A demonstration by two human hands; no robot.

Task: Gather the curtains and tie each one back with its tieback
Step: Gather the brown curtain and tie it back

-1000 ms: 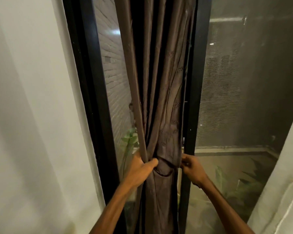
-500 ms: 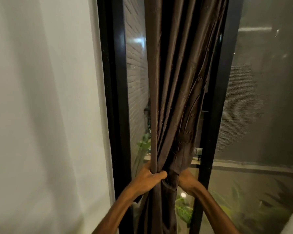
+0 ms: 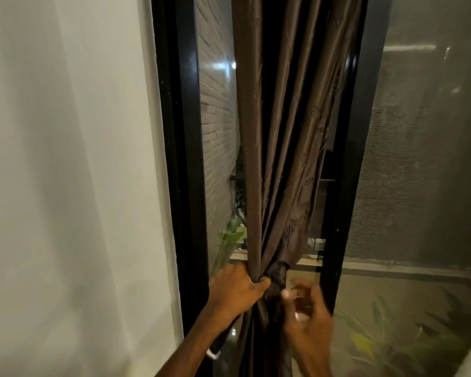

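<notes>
My left hand (image 3: 238,291) is closed in a fist around the gathered brown curtain (image 3: 280,148), thumb tip pressing into the fabric at the front of the bunch, fingers wrapped round the left edge of it. Just to the right of that thumb I see a dark wrapped band, the tieback (image 3: 278,276), cinching the curtain into a narrow neck; the folds fan out above it and hang in a tight column below. My right hand (image 3: 309,317) sits just beside the bunch on its right, blurred; its fingers look loosely curled with pale nails showing, and I cannot tell whether it grips anything or touches the cloth.

The curtain hangs in front of the glass between two black uprights of the window frame (image 3: 185,159). Through the left pane I make out a white brick wall (image 3: 218,126) with a light glare on it, and green leaves (image 3: 233,238) close to the curtain's left edge. Right of the frame is a grey mesh screen (image 3: 419,159), with dim foliage lower down. A plain pale wall (image 3: 65,186) fills the left side of my view
</notes>
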